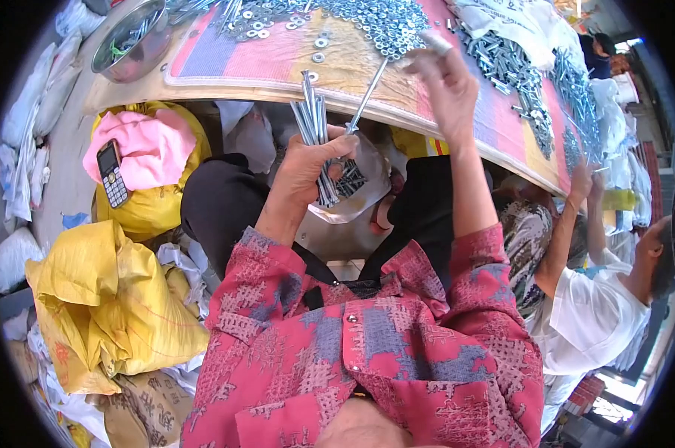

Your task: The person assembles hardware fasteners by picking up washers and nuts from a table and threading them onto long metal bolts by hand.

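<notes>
My left hand (307, 168) is closed around a bunch of long silver bolts (307, 112), above the gap between my knees. Between its thumb and fingers one more long bolt (369, 95) slants up to the right, toward the table edge. My right hand (448, 86) is raised over the table, slightly blurred, with its fingers apart and a white wrap (436, 42) on one finger. No object shows in it. Beside that hand lies a heap of small silver ring-shaped pieces (389, 28). Below my left hand, a pale plastic bag (371, 198) holds more bolts.
Flat washers (259, 30) lie on the striped cloth (203, 63). Short metal sleeves (494, 63) are heaped farther right. A steel bowl (132, 45) stands far left. A phone (112, 173) rests on a pink cloth (147, 138). Another person (591, 313) works at the right.
</notes>
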`<state>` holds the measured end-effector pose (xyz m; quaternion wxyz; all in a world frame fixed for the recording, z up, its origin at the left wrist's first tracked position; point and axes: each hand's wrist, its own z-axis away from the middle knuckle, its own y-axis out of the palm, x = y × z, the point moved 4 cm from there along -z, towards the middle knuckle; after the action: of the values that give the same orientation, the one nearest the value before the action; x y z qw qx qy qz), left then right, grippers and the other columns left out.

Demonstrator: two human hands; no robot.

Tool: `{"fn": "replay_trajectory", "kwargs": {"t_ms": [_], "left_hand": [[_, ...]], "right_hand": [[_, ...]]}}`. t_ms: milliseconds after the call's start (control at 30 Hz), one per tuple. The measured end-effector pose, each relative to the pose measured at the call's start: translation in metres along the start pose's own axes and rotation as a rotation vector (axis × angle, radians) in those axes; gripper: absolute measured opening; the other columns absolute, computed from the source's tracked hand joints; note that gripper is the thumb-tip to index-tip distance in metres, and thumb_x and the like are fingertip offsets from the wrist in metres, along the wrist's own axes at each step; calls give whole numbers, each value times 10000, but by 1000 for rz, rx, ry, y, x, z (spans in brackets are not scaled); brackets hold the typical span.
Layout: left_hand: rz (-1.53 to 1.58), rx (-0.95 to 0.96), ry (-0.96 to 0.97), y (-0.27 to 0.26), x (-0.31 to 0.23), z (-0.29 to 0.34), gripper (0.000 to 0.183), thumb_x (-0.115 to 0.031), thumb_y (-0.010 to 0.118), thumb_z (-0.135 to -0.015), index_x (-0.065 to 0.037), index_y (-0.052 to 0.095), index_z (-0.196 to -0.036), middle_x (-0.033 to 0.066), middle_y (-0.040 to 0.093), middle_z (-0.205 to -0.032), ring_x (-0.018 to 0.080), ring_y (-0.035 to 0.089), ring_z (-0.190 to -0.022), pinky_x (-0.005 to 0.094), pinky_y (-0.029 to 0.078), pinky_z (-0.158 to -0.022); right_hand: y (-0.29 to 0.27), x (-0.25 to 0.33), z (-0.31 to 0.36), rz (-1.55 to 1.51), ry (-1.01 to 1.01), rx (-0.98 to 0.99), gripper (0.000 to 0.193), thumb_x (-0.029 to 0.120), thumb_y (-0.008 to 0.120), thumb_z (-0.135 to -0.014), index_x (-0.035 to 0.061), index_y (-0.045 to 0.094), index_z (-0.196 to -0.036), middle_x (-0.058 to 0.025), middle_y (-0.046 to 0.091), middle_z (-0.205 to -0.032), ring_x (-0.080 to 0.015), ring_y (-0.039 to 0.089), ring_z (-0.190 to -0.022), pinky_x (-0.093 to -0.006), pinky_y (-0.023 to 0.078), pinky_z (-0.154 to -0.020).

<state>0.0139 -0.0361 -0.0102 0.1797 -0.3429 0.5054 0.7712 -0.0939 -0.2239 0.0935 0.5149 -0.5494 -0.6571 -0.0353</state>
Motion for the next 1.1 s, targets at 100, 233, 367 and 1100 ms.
{"fn": "replay_trajectory", "kwargs": {"t_ms": [100, 233, 367, 1100], "left_hand": [[30, 18, -21, -6, -10, -8, 174, -46, 723, -798, 20, 626, -927, 109, 654, -763, 80, 524, -500, 190, 407, -426], [71, -28, -50, 0, -7, -4, 160, -28, 703, -808, 33, 619, -930, 123, 652, -761, 82, 499, -481, 196, 400, -426], [37, -35, -6, -5, -5, -6, 140, -19, 682, -817, 39, 615, -926, 129, 651, -768, 90, 500, -478, 198, 396, -422], [-20, -73, 67, -7, -27, 10, 103, -4, 711, -753, 23, 650, -832, 92, 641, -684, 96, 510, -462, 206, 372, -411]], "right_hand": [[-21, -74, -35, -12, 81, -233, 392, 183, 661, -841, 106, 616, -1222, -145, 694, -1012, -259, 676, -869, -340, 500, -834], [-22, -121, -61, 692, 112, -133, 317, 272, 632, -834, 138, 665, -1119, -154, 668, -991, -296, 650, -909, -382, 489, -824], [-22, -132, -66, 761, 158, -71, 251, 314, 632, -822, 177, 711, -1017, -143, 641, -1021, -314, 624, -959, -411, 475, -843], [37, 57, -29, 196, 166, 653, 208, 215, 606, -913, 36, 687, -982, -31, 630, -800, -110, 570, -722, -249, 436, -652]]}}
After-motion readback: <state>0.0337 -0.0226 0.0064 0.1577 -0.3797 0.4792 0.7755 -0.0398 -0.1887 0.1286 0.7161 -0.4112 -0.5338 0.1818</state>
